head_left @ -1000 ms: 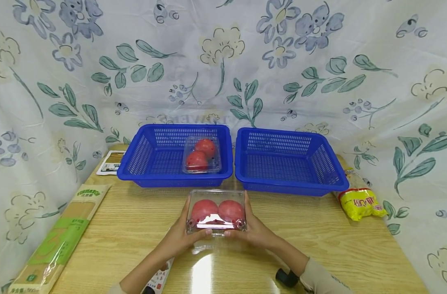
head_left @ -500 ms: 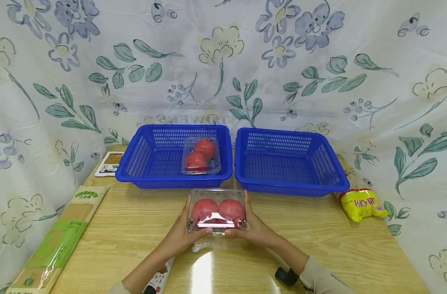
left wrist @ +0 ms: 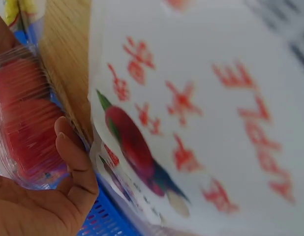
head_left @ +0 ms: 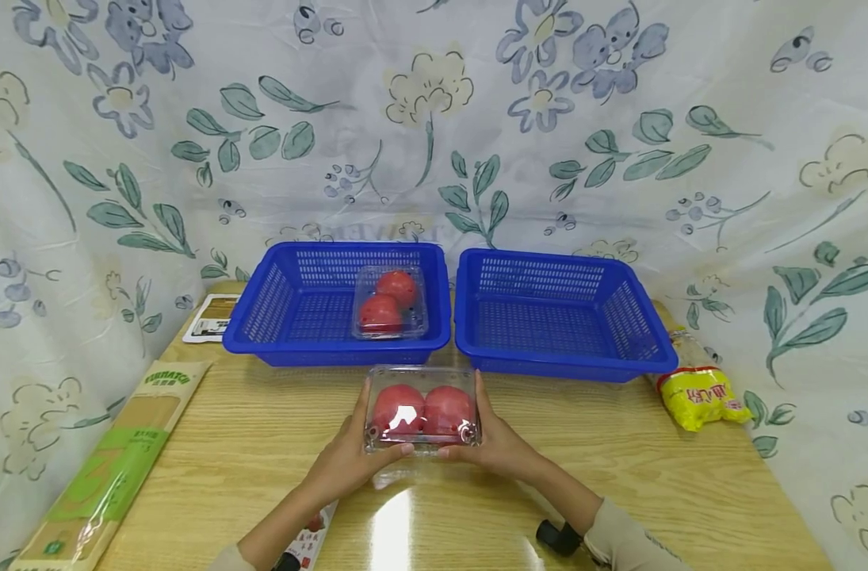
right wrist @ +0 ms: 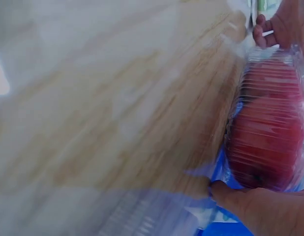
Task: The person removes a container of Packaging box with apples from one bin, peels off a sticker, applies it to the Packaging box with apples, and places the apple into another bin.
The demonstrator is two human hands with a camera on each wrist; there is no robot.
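Note:
Both hands hold up a clear plastic clamshell box [head_left: 422, 381] in front of the baskets in the head view. Inside it are two round red fruits [head_left: 398, 408] that look like tomatoes. My left hand [head_left: 349, 456] grips the box's left end and my right hand [head_left: 498, 446] its right end, thumbs along the near edge. The left wrist view shows the red fruits [left wrist: 29, 118] through the ribbed plastic, with the left hand [left wrist: 58, 191] curled at the box. In the right wrist view, the right thumb [right wrist: 240, 199] lies along the box [right wrist: 270, 118].
A similar box of red fruits [head_left: 389, 301] sits in the left blue basket [head_left: 262, 346]; another blue basket [head_left: 569, 366] stands beside it. Long noodle pack [head_left: 112, 460] at left, flat packet [head_left: 212, 317] behind, yellow bag [head_left: 701, 396] at right. A white printed package [head_left: 308, 539] lies under the left forearm.
The held box has tilted slightly, shifting the glare on its lid. Both hands keep their grip in nearly the same place. The baskets and packs have not moved.

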